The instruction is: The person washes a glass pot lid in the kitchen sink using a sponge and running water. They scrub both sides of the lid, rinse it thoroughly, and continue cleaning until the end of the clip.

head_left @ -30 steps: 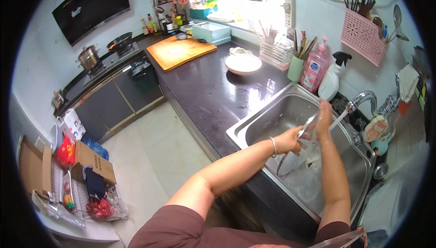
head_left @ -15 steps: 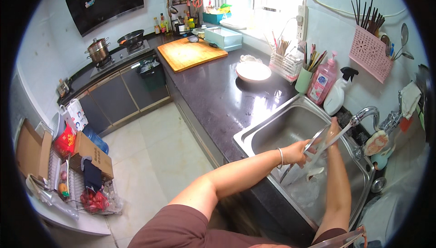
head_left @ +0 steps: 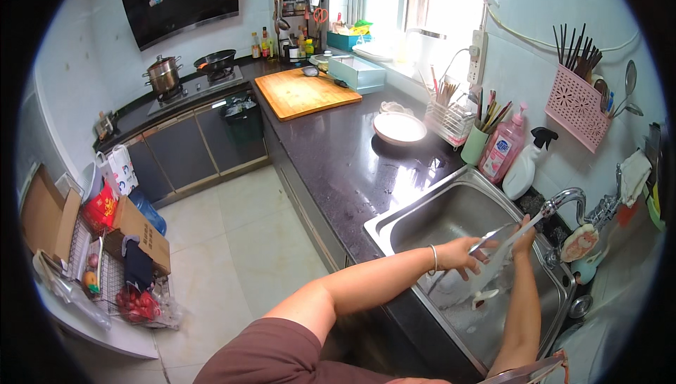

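Under the running tap, a shiny round dish with a thin rim is tilted on edge; glare and water blur its kind. My left hand grips its near-left side, the lower fingers spread behind the stream. At the opposite side my right hand is closed against the dish, its fingertips partly hidden by water. Both hands are over the steel sink. Below them a small white piece with a dark spot lies in the sink, beside a clear, wet shape I cannot make out.
Behind the sink stand a pink soap bottle, a white spray bottle and a green utensil cup. A white bowl sits on the dark counter, with a wooden cutting board farther back. Boxes and baskets stand at left.
The dish has turned so its rim shows narrower under the water. My left fingers have spread, and my right hand has moved slightly lower. The whole view has shifted a little.
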`<act>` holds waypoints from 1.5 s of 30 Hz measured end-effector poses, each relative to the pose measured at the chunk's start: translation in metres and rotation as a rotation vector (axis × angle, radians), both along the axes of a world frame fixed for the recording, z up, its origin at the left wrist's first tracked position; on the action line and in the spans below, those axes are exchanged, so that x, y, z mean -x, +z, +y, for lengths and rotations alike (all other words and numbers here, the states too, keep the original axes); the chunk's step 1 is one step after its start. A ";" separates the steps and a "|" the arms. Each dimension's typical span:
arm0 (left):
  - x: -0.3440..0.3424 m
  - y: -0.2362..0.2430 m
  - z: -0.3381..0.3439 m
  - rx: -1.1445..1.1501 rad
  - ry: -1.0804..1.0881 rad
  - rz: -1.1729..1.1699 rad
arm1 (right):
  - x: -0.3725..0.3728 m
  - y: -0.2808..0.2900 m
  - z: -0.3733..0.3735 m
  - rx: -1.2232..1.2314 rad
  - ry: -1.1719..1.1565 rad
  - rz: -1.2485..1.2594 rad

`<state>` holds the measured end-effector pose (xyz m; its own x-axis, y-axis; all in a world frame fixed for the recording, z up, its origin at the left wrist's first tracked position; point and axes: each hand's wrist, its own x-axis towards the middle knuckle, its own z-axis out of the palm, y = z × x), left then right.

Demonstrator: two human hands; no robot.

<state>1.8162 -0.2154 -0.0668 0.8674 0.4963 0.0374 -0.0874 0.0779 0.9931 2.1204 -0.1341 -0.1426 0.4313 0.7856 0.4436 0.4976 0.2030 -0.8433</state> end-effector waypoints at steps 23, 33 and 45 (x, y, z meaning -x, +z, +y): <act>0.022 -0.013 0.018 0.038 0.187 0.034 | 0.190 0.071 -0.047 -0.444 0.063 -0.624; 0.009 -0.014 0.011 -0.089 0.020 -0.041 | 0.123 0.059 -0.049 -0.285 0.066 -0.340; -0.001 -0.014 0.007 -0.067 -0.034 -0.026 | -0.015 -0.002 0.003 0.060 0.041 0.074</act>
